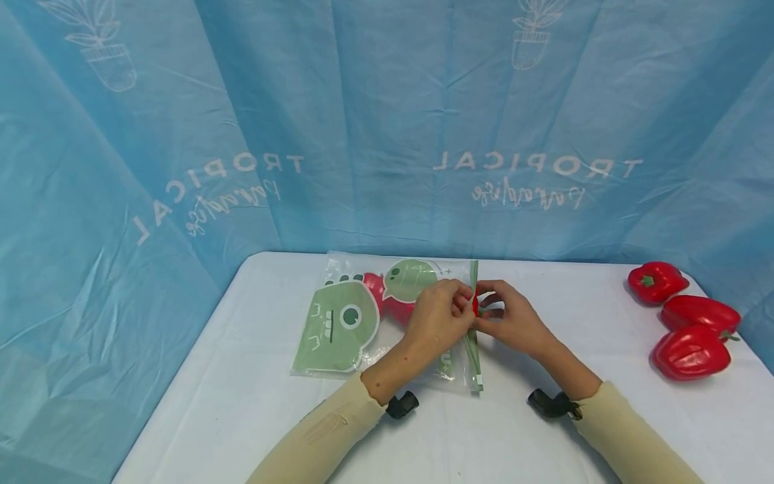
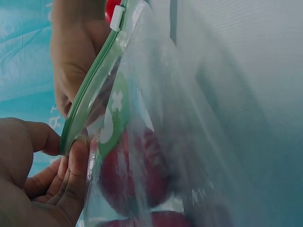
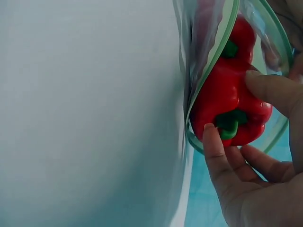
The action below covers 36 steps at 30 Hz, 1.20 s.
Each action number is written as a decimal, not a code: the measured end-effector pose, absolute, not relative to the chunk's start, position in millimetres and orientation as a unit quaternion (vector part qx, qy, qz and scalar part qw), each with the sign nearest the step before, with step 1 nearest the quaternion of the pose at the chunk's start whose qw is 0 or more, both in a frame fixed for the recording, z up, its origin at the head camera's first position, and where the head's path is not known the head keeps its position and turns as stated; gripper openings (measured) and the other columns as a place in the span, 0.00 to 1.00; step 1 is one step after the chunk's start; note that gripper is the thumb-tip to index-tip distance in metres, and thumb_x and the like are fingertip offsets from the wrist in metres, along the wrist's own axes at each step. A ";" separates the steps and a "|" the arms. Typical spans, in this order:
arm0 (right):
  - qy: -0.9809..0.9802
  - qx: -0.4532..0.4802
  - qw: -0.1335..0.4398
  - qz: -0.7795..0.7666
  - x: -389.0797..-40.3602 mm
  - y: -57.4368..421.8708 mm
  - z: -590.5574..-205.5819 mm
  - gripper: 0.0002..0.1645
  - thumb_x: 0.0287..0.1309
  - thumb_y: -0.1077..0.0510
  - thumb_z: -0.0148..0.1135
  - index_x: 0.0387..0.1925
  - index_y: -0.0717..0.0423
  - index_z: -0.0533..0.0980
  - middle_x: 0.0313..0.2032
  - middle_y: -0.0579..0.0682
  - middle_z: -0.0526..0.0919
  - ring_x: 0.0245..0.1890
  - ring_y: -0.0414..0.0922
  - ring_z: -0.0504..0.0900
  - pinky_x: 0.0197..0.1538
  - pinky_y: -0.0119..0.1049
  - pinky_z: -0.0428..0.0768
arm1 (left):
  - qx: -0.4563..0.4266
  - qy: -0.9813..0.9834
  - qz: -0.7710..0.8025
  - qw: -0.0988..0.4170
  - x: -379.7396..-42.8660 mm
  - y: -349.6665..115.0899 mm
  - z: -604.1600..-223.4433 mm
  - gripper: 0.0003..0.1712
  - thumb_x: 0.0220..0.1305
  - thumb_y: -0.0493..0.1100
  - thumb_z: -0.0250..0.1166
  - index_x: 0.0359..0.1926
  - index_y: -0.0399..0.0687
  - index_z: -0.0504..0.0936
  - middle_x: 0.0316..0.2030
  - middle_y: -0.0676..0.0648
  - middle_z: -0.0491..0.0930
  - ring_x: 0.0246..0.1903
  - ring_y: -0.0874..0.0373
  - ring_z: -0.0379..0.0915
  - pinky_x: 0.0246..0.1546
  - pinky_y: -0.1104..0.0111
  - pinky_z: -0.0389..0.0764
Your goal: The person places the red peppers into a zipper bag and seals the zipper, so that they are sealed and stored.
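A clear zip bag [image 1: 393,349] with green cartoon prints lies on the white table, its green-edged mouth facing right. My left hand [image 1: 437,312] pinches the bag's edge at the mouth, thumb and fingers on the green zip strip [image 2: 84,94] in the left wrist view. At the opening, my right hand [image 1: 514,319] grips a red bell pepper [image 3: 225,92] with a green stem, mostly within the mouth. Behind it another red bell pepper [image 3: 245,35] sits deeper in the bag. Through the plastic, red peppers [image 2: 135,175] show blurred in the left wrist view.
At the table's right end lie three more red bell peppers [image 1: 656,282], close together. A white slider [image 2: 117,18] sits at one end of the zip strip. Behind the white table [image 1: 242,403] hangs a blue printed curtain [image 1: 387,121].
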State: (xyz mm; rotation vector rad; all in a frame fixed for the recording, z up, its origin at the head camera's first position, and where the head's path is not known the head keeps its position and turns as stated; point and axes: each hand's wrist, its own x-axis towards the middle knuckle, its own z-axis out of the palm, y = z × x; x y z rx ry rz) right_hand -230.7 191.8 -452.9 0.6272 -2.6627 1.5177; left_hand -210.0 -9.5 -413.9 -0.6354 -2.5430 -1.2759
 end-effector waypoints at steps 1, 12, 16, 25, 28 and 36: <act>-0.849 0.197 0.004 0.490 -231.1 190.0 -453.3 0.39 0.59 0.63 0.78 0.68 0.65 0.70 0.61 0.60 0.76 0.54 0.56 0.83 0.54 0.42 0.87 | -0.219 -0.866 -0.435 0.116 -210.0 -9.6 -414.1 0.06 0.63 0.34 0.69 0.42 0.43 0.85 0.32 0.52 0.81 0.30 0.66 0.77 0.32 0.82 0.79; -0.837 0.192 -0.054 0.510 -242.2 171.1 -457.6 0.29 0.60 0.64 0.73 0.62 0.61 0.75 0.59 0.59 0.81 0.60 0.56 0.82 0.55 0.38 0.85 | -0.218 -0.866 -0.431 0.127 -209.0 -8.6 -413.4 0.07 0.64 0.34 0.70 0.44 0.41 0.86 0.34 0.51 0.81 0.32 0.65 0.77 0.34 0.82 0.79; -0.836 0.187 -0.063 0.512 -246.2 164.7 -459.4 0.22 0.62 0.61 0.71 0.56 0.63 0.78 0.44 0.54 0.84 0.43 0.47 0.81 0.40 0.33 0.80 | -0.218 -0.869 -0.423 0.133 -208.8 -7.9 -412.8 0.07 0.64 0.34 0.70 0.44 0.42 0.86 0.34 0.51 0.82 0.32 0.65 0.77 0.34 0.82 0.79; -0.803 0.187 -0.085 0.560 -250.9 155.4 -462.7 0.10 0.71 0.59 0.67 0.35 0.63 0.79 0.23 0.43 0.73 0.25 0.39 0.69 0.29 0.31 0.68 | -0.228 -0.863 -0.429 0.139 -211.0 -8.2 -412.1 0.07 0.62 0.34 0.68 0.42 0.43 0.86 0.33 0.52 0.81 0.31 0.67 0.77 0.32 0.82 0.78; -0.808 0.184 -0.081 0.554 -250.1 155.6 -463.1 0.09 0.70 0.60 0.66 0.35 0.64 0.80 0.23 0.44 0.75 0.25 0.40 0.71 0.29 0.31 0.69 | -0.227 -0.862 -0.432 0.135 -210.4 -8.7 -411.7 0.07 0.62 0.34 0.68 0.42 0.42 0.86 0.33 0.51 0.81 0.31 0.66 0.78 0.32 0.82 0.79; -0.822 0.200 -0.056 0.530 -246.2 164.2 -458.8 0.13 0.68 0.64 0.65 0.51 0.67 0.82 0.44 0.56 0.87 0.44 0.48 0.84 0.50 0.41 0.84 | -0.217 -0.866 -0.434 0.124 -210.8 -9.5 -410.3 0.08 0.64 0.34 0.68 0.44 0.42 0.86 0.34 0.51 0.81 0.33 0.64 0.79 0.34 0.82 0.79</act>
